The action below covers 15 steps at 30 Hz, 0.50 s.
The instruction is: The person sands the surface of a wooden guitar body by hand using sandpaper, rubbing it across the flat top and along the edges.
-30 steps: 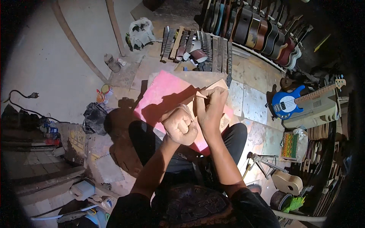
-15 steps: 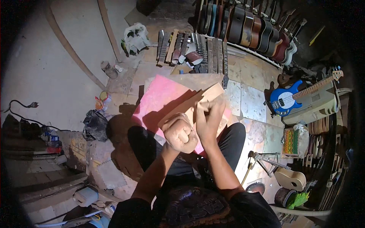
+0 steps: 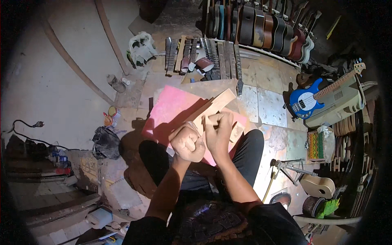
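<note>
My left hand (image 3: 188, 143) is closed around the near end of a pale wooden piece shaped like a guitar neck (image 3: 220, 102), which slants away to the upper right. Beside the wood, my right hand (image 3: 219, 130) is closed, with its fingertips pinched near the neck's right edge. Whatever sits in that pinch is too small to make out. Under both hands lies a pink board (image 3: 169, 100) across my lap, and it carries the wood's shadow. Another small pale wooden piece (image 3: 237, 131) shows on the board, right of my right hand.
Several guitar necks (image 3: 224, 61) lie in a row beyond the board, with rolls of sandpaper (image 3: 205, 63) on them. Guitars (image 3: 261, 26) stand on a rack behind. A blue bass guitar (image 3: 307, 100) rests at right, above a small guitar body (image 3: 316, 185). A black bag (image 3: 105, 143) is at left.
My right hand has drawn slightly back and left along the wood, showing more of the piece at its right. My left hand keeps its hold. The whole view has shifted slightly.
</note>
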### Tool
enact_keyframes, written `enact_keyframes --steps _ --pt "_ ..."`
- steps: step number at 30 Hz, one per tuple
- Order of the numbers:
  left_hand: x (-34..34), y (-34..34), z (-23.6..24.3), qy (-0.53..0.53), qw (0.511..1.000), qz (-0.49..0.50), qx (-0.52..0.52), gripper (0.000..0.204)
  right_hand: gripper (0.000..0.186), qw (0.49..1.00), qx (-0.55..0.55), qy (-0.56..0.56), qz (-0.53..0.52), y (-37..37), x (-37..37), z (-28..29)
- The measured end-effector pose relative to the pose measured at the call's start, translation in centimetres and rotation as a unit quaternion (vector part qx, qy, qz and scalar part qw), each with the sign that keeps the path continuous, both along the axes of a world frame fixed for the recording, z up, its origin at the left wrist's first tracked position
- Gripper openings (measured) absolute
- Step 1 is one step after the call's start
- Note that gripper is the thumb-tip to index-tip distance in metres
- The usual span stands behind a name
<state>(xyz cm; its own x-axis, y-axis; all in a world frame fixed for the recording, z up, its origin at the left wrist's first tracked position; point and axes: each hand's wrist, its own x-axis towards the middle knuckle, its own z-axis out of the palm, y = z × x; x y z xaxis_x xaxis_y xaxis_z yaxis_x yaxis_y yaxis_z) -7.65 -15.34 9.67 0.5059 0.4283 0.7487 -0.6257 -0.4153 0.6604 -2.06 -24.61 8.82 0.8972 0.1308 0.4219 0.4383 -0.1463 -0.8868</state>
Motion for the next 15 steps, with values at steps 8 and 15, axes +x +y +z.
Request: enact_keyframes --steps 8,15 --pt "0.1 -0.3 -0.1 -0.024 0.999 -0.026 0.003 0.018 0.024 0.999 0.018 -0.021 -0.027 0.1 0.1 -0.1" --pt "-0.1 -1.1 -0.6 -0.011 0.999 -0.019 -0.032 0.019 0.026 0.997 0.044 -0.033 -0.048 0.0 -0.5 0.1"
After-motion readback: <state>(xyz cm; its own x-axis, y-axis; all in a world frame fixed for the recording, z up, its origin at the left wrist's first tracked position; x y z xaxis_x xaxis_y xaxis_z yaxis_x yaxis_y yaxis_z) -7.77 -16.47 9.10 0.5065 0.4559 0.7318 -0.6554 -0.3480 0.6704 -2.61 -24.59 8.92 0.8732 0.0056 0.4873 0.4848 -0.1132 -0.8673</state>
